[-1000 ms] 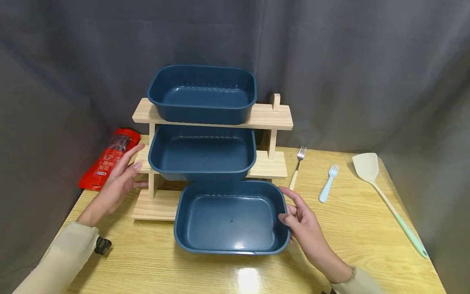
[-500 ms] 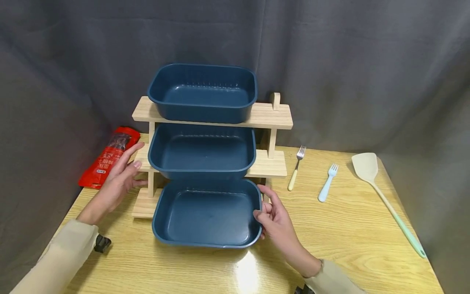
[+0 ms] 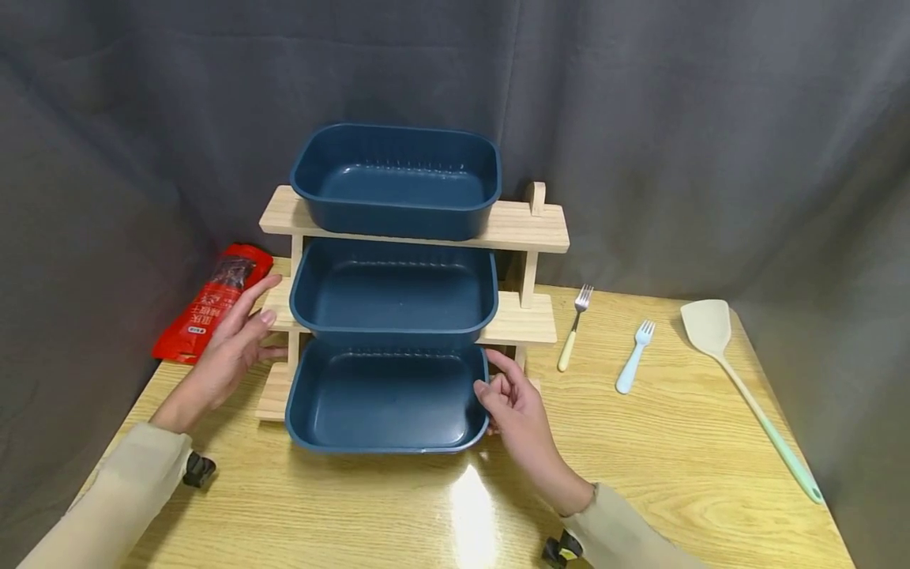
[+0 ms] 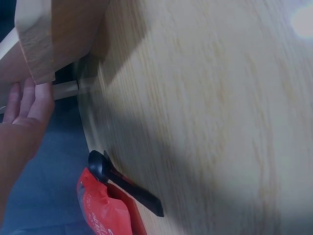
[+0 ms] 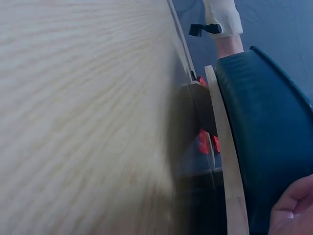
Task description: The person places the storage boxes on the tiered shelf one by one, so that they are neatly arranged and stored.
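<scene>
A three-tier wooden stand (image 3: 522, 316) bears dark blue plastic bins: a top bin (image 3: 398, 217), a middle bin (image 3: 394, 292) and a lowest bin (image 3: 384, 403). My right hand (image 3: 524, 423) grips the lowest bin by its right side, thumb over the rim and fingers outside. In the right wrist view, this bin (image 5: 274, 132) rests on or just above the bottom shelf board (image 5: 226, 156). With my left hand (image 3: 231, 359) I hold the left end of the middle shelf; the left wrist view shows fingers (image 4: 30, 100) against the wood.
Left of the stand lies a red food packet (image 3: 213, 304). A black spoon (image 4: 129, 183) lies beside it in the left wrist view. On the right are a yellow-handled fork (image 3: 574, 328), a light blue fork (image 3: 635, 356) and a cream spatula with green handle (image 3: 746, 387). Grey curtains surround the table.
The lowest bin has moved left and back, onto or over the bottom shelf and beneath the middle bin, with my right hand still on its side. My left hand keeps its place.
</scene>
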Available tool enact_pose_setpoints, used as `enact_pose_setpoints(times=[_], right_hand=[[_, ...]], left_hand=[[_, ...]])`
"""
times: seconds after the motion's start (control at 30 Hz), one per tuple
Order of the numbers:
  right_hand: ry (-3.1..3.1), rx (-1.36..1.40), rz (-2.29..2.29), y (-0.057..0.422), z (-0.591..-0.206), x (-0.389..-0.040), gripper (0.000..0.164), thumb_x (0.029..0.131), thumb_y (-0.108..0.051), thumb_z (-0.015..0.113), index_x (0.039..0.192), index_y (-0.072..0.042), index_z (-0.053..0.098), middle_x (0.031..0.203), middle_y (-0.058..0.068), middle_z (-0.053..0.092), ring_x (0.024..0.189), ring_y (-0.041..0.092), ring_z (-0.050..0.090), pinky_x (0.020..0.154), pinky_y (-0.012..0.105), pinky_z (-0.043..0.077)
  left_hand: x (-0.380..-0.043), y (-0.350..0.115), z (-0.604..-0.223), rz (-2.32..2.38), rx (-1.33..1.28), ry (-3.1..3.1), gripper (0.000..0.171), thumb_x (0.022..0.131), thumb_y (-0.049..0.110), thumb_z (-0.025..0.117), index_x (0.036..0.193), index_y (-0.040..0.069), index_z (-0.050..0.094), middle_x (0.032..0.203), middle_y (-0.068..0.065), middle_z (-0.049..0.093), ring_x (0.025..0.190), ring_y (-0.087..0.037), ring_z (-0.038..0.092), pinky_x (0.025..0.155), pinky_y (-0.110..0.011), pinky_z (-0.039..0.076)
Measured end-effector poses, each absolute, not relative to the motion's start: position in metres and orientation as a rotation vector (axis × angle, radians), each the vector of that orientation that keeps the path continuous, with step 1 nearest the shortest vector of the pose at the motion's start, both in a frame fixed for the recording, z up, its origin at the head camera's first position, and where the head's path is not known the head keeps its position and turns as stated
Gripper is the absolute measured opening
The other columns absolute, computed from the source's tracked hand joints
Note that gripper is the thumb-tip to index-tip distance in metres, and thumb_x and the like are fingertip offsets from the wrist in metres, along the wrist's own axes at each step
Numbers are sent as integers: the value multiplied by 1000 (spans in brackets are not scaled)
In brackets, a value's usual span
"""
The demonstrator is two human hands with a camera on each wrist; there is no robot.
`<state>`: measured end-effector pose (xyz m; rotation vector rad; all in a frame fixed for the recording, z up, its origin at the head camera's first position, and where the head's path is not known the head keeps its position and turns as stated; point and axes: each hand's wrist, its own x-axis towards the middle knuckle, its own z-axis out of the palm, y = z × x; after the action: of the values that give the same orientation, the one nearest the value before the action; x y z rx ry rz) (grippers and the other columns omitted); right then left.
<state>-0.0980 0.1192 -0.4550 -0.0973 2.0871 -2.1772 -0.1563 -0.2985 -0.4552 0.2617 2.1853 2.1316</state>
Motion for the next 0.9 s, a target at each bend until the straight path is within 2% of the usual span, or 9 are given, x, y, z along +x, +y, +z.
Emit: enact_pose_setpoints(times=[0.17, 0.37, 0.63, 0.9], right_hand=[[2138, -105, -2166, 115, -456, -105, 39, 102, -18, 65, 140, -15, 58, 78, 2, 49, 60, 11, 46, 54, 21, 43], [2139, -93, -2191, 110, -456, -108, 40, 102, -17, 65, 140, -9, 56, 77, 3, 49, 59, 12, 49, 53, 21, 45], [2145, -56, -2187, 107, -456, -113, 36, 100, -15, 65, 135, -11, 58, 76, 3, 48, 54, 16, 51, 50, 23, 44], [2173, -60, -2151, 110, -456, -120, 35, 100, -17, 67, 135, -16, 62, 76, 4, 50, 53, 16, 52, 48, 23, 44]], left_hand=[[-155, -299, -455, 2134, 246, 2184, 59, 109, 24, 47, 163, 33, 24, 165, -5, 24, 128, -15, 57, 88, -39, 59], [-157, -298, -455, 2141, 256, 2179, 60, 109, 23, 46, 164, 29, 22, 165, -6, 24, 128, -15, 58, 87, -39, 60], [-158, -298, -456, 2122, 250, 2195, 60, 109, 26, 48, 163, 36, 24, 168, -5, 18, 132, -18, 52, 90, -39, 59], [-158, -298, -455, 2142, 241, 2172, 59, 109, 25, 47, 164, 31, 24, 166, -4, 21, 128, -17, 57, 88, -38, 59]])
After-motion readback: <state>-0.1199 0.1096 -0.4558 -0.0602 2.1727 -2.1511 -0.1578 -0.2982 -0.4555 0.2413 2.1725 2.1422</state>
